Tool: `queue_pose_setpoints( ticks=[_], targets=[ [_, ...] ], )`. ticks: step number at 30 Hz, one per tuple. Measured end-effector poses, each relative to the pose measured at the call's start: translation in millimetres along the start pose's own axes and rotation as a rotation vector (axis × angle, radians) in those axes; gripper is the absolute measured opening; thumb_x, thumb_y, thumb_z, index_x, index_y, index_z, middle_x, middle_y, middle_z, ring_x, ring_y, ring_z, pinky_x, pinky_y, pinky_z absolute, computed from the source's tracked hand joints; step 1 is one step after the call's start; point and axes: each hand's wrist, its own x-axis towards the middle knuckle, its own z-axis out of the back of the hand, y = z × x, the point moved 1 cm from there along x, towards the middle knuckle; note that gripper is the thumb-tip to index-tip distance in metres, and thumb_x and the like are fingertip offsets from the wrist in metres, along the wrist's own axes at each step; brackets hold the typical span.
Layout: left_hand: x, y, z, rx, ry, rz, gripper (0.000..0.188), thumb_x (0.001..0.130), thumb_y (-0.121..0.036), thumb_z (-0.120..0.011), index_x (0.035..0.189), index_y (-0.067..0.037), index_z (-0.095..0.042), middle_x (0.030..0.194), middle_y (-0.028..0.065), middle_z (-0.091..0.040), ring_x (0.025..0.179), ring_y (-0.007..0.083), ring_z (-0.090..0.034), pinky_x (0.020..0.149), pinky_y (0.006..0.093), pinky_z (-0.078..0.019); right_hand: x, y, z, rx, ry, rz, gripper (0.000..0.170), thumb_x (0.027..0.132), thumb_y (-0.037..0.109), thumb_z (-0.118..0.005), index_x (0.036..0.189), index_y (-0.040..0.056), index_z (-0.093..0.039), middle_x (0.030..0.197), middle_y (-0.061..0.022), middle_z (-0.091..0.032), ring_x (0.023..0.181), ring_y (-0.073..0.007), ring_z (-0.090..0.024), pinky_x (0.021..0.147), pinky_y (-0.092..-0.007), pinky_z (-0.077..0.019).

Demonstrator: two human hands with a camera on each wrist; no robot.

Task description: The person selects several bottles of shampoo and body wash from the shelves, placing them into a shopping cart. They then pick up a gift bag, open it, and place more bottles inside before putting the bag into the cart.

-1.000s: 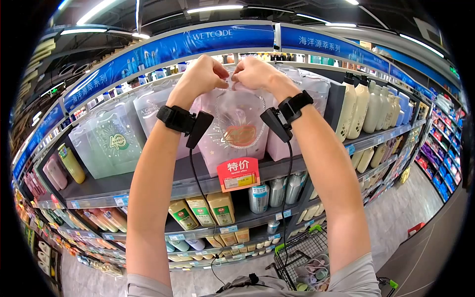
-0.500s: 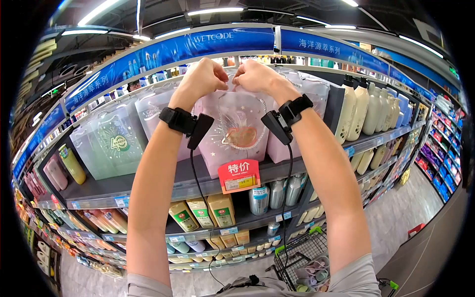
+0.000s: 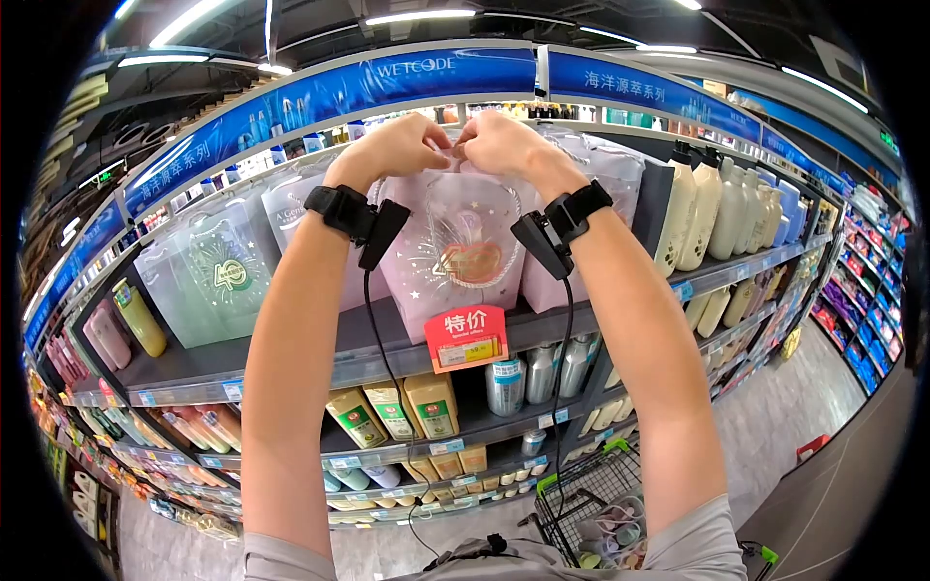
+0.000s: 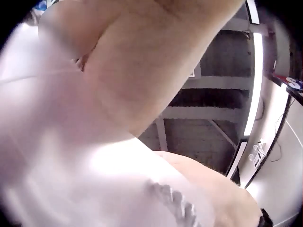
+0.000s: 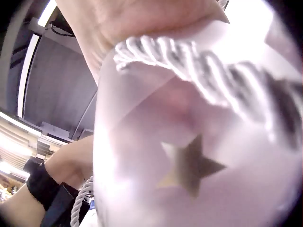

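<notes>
A translucent pink gift bag (image 3: 453, 237) with a gold 40, stars and a twisted white rope handle (image 5: 194, 66) stands on the upper shelf. At its top edge my left hand (image 3: 395, 150) curls its fingers and pinches the bag near the middle. Close beside it, my right hand (image 3: 509, 147) pinches the same edge, fingertips almost meeting the left ones. The fingertips are partly hidden behind the hands. In the right wrist view the rope hangs below the hand, over the bag's wall with a gold star (image 5: 191, 165).
A red special-offer sign (image 3: 467, 337) hangs at the shelf edge before the bag. A green bag (image 3: 218, 271) and other bags stand on either side. Pump bottles (image 3: 702, 213) line the right. Below are boxed bottles (image 3: 431, 407) and silver cans (image 3: 542, 376). A shopping cart (image 3: 572, 484) is at lower right.
My left hand and forearm have shifted slightly left, and the bag's front shows smoother with its gold 40 clearer. The right hand stays nearly in place at the top edge.
</notes>
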Motion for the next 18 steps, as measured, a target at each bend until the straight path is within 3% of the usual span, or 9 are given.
queue_pose_setpoints(
  ticks=[4,8,11,14,18],
  targets=[
    [0.8,-6.8,5.3,0.135,0.086,0.033,0.025,0.078,-0.023,-0.076,0.092,-0.002,-0.076,0.074,0.01,-0.07,0.065,0.0165,-0.063,0.064,0.0314,-0.0504,-1.0,1.0,0.4,-0.002,-0.011,0.009,0.03,0.088,0.023,-0.064,0.106,0.0014,-0.072,0.098,-0.0181,-0.072,0.092,-0.0269,-0.069,0.084,-0.037,-0.0513],
    [-2.2,-9.6,7.6,0.118,0.061,0.099,0.027,0.076,-0.025,-0.078,0.09,-0.001,-0.076,0.072,0.0106,-0.07,0.062,0.0161,-0.062,0.061,0.0307,-0.0509,2.7,-1.9,-1.7,0.008,-0.015,-0.006,0.031,0.087,0.025,-0.065,0.106,0.0015,-0.072,0.097,-0.0177,-0.072,0.091,-0.0268,-0.069,0.084,-0.0371,-0.0514],
    [-2.9,-10.4,7.4,0.142,0.036,0.134,0.028,0.072,-0.026,-0.08,0.089,-0.004,-0.077,0.077,0.0123,-0.072,0.069,0.023,-0.068,0.067,0.0357,-0.0531,0.8,-0.1,-1.2,0.003,-0.017,-0.012,0.031,0.087,0.025,-0.065,0.106,0.0015,-0.072,0.097,-0.0175,-0.072,0.091,-0.0266,-0.069,0.084,-0.0369,-0.0514],
    [-7.8,-14.1,9.4,0.176,0.01,0.092,0.031,0.076,-0.025,-0.079,0.096,-0.001,-0.076,0.076,0.0114,-0.071,0.063,0.0154,-0.065,0.062,0.0305,-0.053,1.2,-1.6,-2.2,0.001,-0.042,-0.017,0.031,0.086,0.025,-0.066,0.106,0.0015,-0.072,0.098,-0.0175,-0.073,0.091,-0.0266,-0.069,0.084,-0.0367,-0.0515],
    [-12.6,0.8,14.9,-0.133,-0.081,0.037,0.042,0.08,-0.027,-0.079,0.111,0.0,-0.072,0.092,0.0122,-0.073,0.075,0.0151,-0.069,0.075,0.0281,-0.0547,1.1,-4.2,-0.6,-0.002,-0.089,0.004,0.032,0.085,0.024,-0.067,0.107,0.0011,-0.072,0.096,-0.0179,-0.073,0.09,-0.0269,-0.07,0.083,-0.0371,-0.0521]
  ],
)
